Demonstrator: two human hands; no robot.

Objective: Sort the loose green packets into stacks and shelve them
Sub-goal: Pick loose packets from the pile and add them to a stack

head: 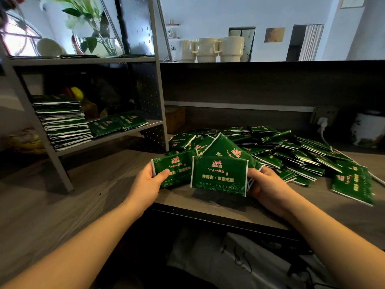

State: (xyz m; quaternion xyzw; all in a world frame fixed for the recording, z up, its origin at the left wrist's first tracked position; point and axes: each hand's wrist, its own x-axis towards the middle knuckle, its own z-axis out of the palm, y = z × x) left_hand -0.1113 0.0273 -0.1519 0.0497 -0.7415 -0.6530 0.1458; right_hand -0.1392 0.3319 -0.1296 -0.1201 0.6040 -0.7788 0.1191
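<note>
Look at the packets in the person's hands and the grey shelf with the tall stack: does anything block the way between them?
Nothing visible does. The left hand and right hand hold packets over the desk; the shelf beside the tall stack is open-fronted, holding only a few flat packets.

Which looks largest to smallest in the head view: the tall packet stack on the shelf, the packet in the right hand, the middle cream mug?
1. Tall packet stack.
2. Packet in the right hand; it is nearest the camera, so its place against the stack is unsure.
3. Middle cream mug, far off.
</note>
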